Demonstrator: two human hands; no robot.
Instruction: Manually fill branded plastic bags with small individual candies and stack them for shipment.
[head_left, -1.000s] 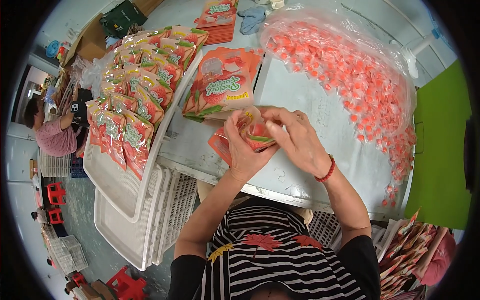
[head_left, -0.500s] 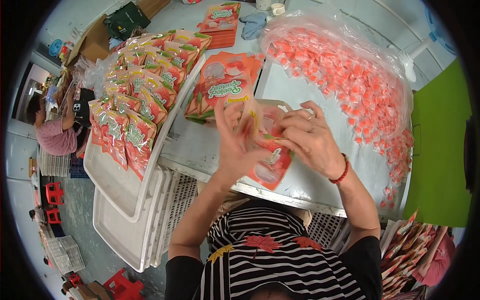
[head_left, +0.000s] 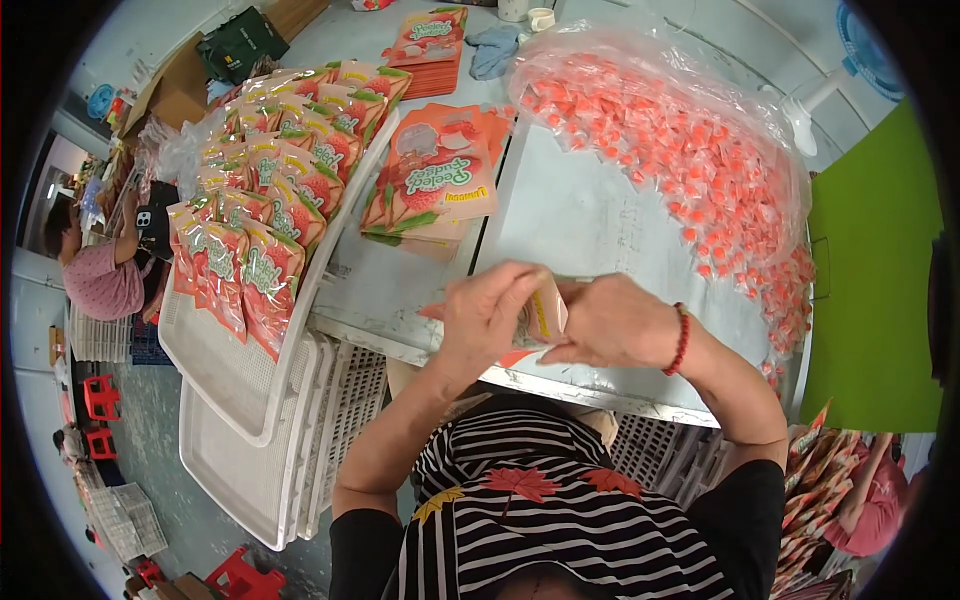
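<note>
A pink candy pouch [head_left: 546, 312] is held upright over the near edge of the table, its mouth spread apart. My left hand [head_left: 483, 318] grips its left side, thumb and fingers closed on the film. From the right, my right hand [head_left: 618, 322] holds the other side with bent fingers, a red bead bracelet at the wrist. Most of the pouch is hidden behind both hands. Beyond my left hand lies a pile of flat pouches [head_left: 440, 170]. Small clear-wrapped red candies [head_left: 680, 165] spill from a large clear bag on the right.
At the left, a white tray [head_left: 225, 360] carries rows of filled pouches [head_left: 280, 190], above stacked trays [head_left: 235, 470]. Another flat pouch stack [head_left: 425, 45] and a blue cloth [head_left: 493, 52] lie at the back. A green board [head_left: 875, 290] stands right. Other people are at both sides.
My hands have drawn nearer to me and closer together, bringing the pouch along. It was tilted with its printed front showing; now it stands upright, mostly covered by my hands.
</note>
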